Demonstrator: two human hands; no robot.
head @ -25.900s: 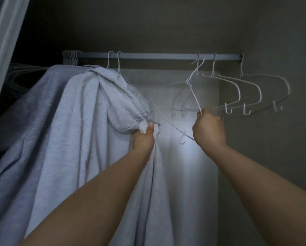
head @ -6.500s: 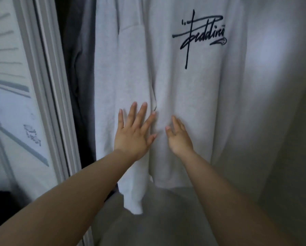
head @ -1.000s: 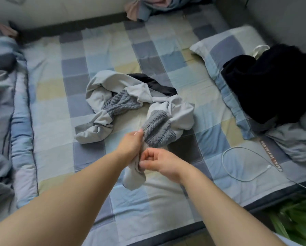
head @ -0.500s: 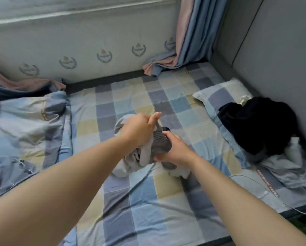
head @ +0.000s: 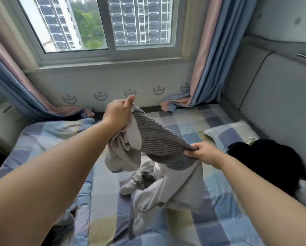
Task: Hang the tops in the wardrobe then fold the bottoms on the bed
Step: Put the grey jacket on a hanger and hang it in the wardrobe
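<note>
head view: left hand [head: 118, 113] gripped ribbed waistband of grey trousers [head: 159, 148] at frame centre; right hand [head: 201, 152] pinched other end. legs trailed onto bed [head: 184, 125]. folding barely begun; black clothes [head: 266, 160] at right untouched.

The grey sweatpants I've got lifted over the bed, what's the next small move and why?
Probably pull both hands apart to stretch the ribbed waistband flat. The left hand and right hand each pinch it, yet the grey sweatpants hang bunched and twisted above the bed.
</note>
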